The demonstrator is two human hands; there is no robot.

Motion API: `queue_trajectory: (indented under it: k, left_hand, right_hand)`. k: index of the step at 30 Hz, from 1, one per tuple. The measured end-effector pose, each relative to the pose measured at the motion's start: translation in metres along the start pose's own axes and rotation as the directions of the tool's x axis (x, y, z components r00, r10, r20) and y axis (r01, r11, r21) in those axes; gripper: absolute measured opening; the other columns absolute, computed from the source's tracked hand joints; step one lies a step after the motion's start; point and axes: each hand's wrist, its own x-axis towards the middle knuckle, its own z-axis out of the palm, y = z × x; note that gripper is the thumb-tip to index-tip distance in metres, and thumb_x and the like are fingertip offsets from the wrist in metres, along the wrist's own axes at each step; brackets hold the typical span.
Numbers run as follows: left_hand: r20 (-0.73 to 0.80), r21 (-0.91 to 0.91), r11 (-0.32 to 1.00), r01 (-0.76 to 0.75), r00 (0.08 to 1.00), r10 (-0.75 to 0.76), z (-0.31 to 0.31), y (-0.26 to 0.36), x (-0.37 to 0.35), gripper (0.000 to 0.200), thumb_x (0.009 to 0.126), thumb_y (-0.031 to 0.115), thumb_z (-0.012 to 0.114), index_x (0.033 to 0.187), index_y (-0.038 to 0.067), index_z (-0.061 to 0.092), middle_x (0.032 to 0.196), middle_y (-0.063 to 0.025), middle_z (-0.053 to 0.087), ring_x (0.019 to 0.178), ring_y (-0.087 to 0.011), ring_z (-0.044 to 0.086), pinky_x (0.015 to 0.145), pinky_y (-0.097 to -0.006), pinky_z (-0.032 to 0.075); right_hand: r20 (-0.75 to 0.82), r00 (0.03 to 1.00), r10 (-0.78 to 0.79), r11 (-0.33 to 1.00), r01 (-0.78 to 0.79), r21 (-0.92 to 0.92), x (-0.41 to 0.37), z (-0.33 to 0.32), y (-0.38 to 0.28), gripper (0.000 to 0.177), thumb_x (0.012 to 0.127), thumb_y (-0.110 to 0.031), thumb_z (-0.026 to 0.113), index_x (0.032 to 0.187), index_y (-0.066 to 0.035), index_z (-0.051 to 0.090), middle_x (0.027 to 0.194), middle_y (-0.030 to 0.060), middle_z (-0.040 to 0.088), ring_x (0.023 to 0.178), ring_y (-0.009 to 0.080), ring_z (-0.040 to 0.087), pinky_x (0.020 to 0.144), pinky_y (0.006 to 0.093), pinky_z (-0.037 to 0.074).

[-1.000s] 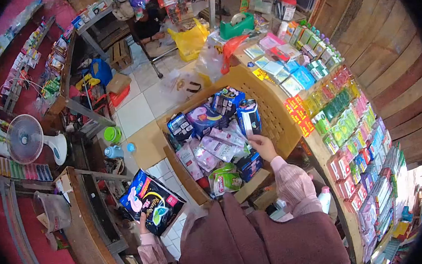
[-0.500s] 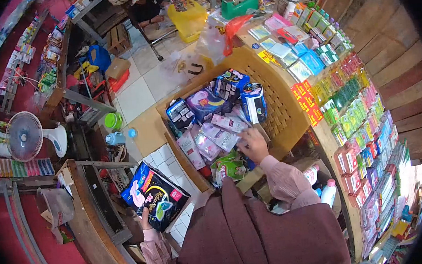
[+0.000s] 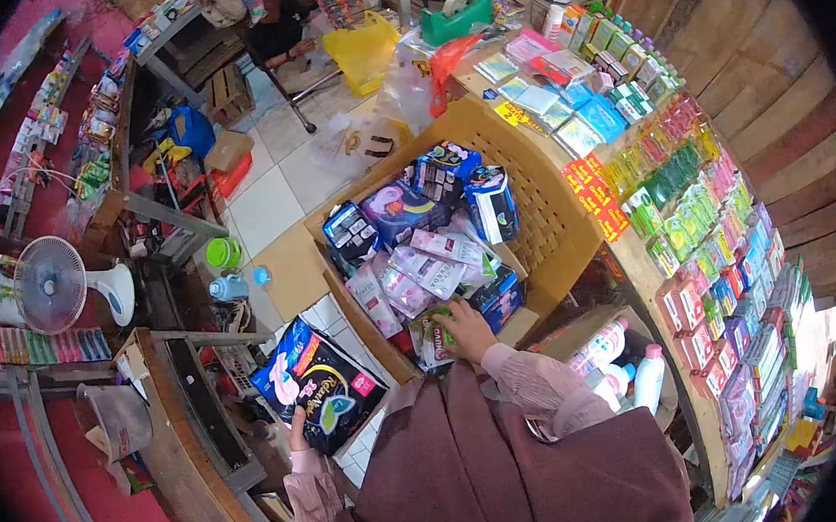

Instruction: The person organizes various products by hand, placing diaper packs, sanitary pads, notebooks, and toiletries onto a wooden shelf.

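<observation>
My left hand (image 3: 299, 432) grips the lower edge of a black pack of sanitary pads (image 3: 317, 383) and holds it out over the tiled floor. My right hand (image 3: 467, 328) rests on a green and white pack (image 3: 430, 339) at the near end of a tan plastic basket (image 3: 543, 212). Whether its fingers close on that pack is unclear. The basket holds several pink, purple and blue pad packs; a blue and white pack (image 3: 490, 205) stands upright at its far side.
A wooden shelf (image 3: 631, 193) of small hanging sachets and boxes runs along the right. White bottles (image 3: 636, 371) stand under it. A white fan (image 3: 52, 285) and a wooden counter (image 3: 169, 422) are at left. Another person sits far back by a yellow bag (image 3: 365, 52).
My right hand drew back from the upright blue and white pack, across the pink packs, to the green pack at the basket's near end. The black pack in my left hand stayed about level.
</observation>
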Motion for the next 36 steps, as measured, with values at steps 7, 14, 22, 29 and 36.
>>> queue_trajectory:
  k: [7, 14, 22, 29, 36]
  left_hand:
    - [-0.002, -0.071, 0.996, -0.058, 0.998, 0.058, -0.045, -0.035, 0.01, 0.061, 0.084, 0.019, 0.064, 0.136, 0.004, 0.036, 0.12, -0.0128, 0.055, 0.099, -0.024, 0.061, 0.084, -0.0347, 0.051]
    - [-0.049, -0.073, 0.996, -0.058, 0.997, 0.055, -0.038, -0.035, -0.012, 0.059, 0.084, 0.017, 0.064, 0.134, 0.004, 0.036, 0.116, -0.0148, 0.057, 0.096, -0.0252, 0.063, 0.08, -0.0362, 0.054]
    - [-0.134, -0.027, 0.995, -0.1, 0.986, 0.095, -0.035, -0.033, -0.038, 0.067, 0.083, 0.013, 0.063, 0.14, 0.009, 0.028, 0.121, -0.0144, 0.053, 0.099, -0.0262, 0.061, 0.083, -0.0371, 0.053]
    - [-0.169, -0.028, 0.999, -0.021, 0.985, 0.016, -0.05, -0.041, -0.049, 0.067, 0.083, 0.016, 0.064, 0.14, 0.009, 0.029, 0.121, -0.0135, 0.053, 0.101, -0.026, 0.06, 0.085, -0.0367, 0.051]
    - [-0.179, -0.005, 0.998, -0.067, 0.982, 0.065, -0.037, -0.041, -0.044, 0.056, 0.085, 0.017, 0.063, 0.133, 0.005, 0.037, 0.115, -0.0124, 0.057, 0.095, -0.0232, 0.062, 0.081, -0.0342, 0.052]
  right_hand:
    - [0.122, 0.983, -0.137, 0.989, 0.142, -0.034, 0.024, -0.008, 0.01, 0.045, 0.064, -0.023, 0.076, 0.105, -0.016, 0.059, 0.109, 0.0081, 0.052, 0.105, 0.0309, 0.049, 0.084, 0.0433, 0.043]
    - [0.097, 0.978, -0.185, 0.983, 0.183, 0.035, 0.029, -0.012, 0.011, 0.026, 0.072, -0.024, 0.07, 0.094, -0.012, 0.062, 0.111, 0.01, 0.055, 0.096, 0.0326, 0.055, 0.082, 0.0426, 0.045]
    - [-0.298, 0.948, 0.109, 0.95, -0.011, 0.313, 0.023, -0.069, 0.041, 0.012, 0.079, -0.018, 0.066, 0.086, -0.007, 0.065, 0.089, 0.0118, 0.064, 0.08, 0.0296, 0.062, 0.07, 0.0376, 0.049]
    - [-0.204, 0.849, 0.488, 0.772, -0.311, 0.554, 0.029, -0.071, 0.134, 0.013, 0.08, -0.012, 0.067, 0.091, -0.005, 0.067, 0.077, 0.0046, 0.065, 0.068, 0.0121, 0.059, 0.066, 0.0255, 0.047]
    - [-0.569, 0.581, 0.582, 0.759, -0.138, 0.636, 0.053, -0.071, 0.138, 0.013, 0.078, -0.011, 0.072, 0.087, -0.004, 0.066, 0.081, 0.0018, 0.058, 0.07, 0.011, 0.053, 0.065, 0.0243, 0.044]
